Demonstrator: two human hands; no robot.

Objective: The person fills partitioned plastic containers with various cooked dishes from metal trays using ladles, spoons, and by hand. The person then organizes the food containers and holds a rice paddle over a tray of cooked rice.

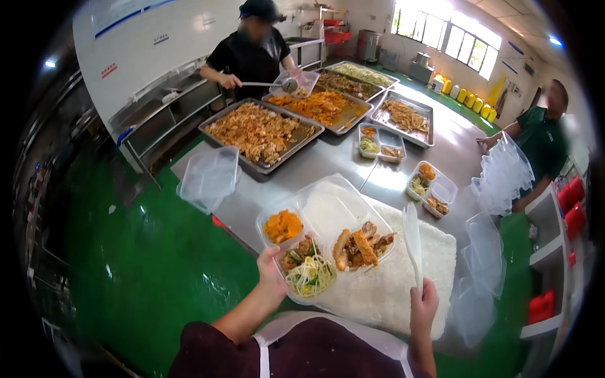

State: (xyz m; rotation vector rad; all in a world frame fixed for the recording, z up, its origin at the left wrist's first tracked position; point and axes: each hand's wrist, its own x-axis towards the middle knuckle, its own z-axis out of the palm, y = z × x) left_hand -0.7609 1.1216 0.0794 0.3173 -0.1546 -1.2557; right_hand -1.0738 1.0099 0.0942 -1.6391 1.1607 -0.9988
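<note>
My left hand (271,274) grips the left edge of a clear plastic meal box (296,194), tilted towards me. Its compartments hold orange vegetable pieces (283,226), bean sprouts with greens (310,275) and browned meat strips (363,247); the large far compartment looks whitish. My right hand (424,302) is closed round the handle of a long white plastic knife (412,239), its blade pointing up and away. Under both lies a thick white slab with a grainy, rice-like surface (435,252), partly hidden by the box.
Metal trays of cooked food (268,169) line the far table. Two filled boxes (382,143) stand nearer. Clear lids or boxes are stacked at left (210,179) and right (484,252). A person ladles food opposite (252,63); another stands at right (543,138).
</note>
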